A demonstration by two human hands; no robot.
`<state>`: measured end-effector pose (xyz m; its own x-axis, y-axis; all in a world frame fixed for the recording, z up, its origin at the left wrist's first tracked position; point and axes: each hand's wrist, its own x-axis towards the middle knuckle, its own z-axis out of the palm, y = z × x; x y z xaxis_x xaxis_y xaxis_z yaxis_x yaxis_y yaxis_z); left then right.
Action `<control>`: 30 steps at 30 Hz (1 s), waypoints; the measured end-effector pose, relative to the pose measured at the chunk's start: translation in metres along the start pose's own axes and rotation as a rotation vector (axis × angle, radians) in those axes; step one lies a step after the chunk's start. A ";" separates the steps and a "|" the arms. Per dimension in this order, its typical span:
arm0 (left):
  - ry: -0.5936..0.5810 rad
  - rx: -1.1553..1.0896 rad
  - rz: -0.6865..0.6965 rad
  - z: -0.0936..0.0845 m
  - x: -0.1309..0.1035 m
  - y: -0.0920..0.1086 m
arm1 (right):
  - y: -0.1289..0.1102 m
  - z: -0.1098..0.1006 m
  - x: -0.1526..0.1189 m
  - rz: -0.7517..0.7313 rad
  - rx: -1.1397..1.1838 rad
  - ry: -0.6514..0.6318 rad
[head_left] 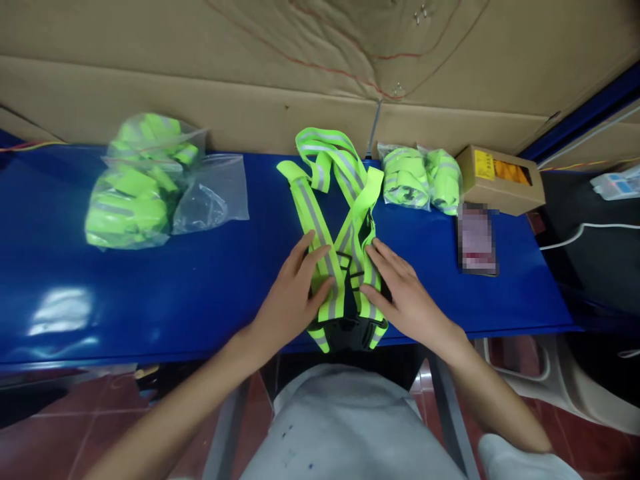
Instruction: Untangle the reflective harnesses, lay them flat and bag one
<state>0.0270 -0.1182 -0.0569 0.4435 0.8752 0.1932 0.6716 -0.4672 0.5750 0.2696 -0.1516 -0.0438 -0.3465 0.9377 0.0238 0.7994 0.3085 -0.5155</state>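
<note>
Rests the left hand [295, 283] on the left strap [309, 208] of a neon-yellow reflective harness [353, 223] with fingers spread, touching but not gripping, and the right hand [405, 293] against the opposite strap with fingers likewise parted. Has the harness partway along the blue worktop [215, 287], reaching its near edge, with straps crossing between the hands. Shows two bagged neon bundles [127, 210] and a flat clear zip bag [213, 193] to the left; two smaller bagged bundles [406, 177], a cardboard box [510, 200] and a phone-shaped item [477, 240] to the right.
</note>
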 end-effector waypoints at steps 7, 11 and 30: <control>0.066 0.002 0.100 0.000 0.001 -0.003 | 0.003 0.008 0.000 -0.078 -0.035 0.101; 0.259 0.213 0.175 0.002 0.001 -0.004 | 0.005 0.013 0.001 -0.072 0.053 0.274; -0.294 0.230 0.441 -0.025 -0.066 0.006 | -0.003 0.007 -0.060 -0.394 -0.147 -0.141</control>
<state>-0.0131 -0.1756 -0.0464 0.8353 0.5348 0.1274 0.4826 -0.8243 0.2961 0.2848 -0.2094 -0.0496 -0.6942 0.7162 0.0715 0.6508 0.6670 -0.3627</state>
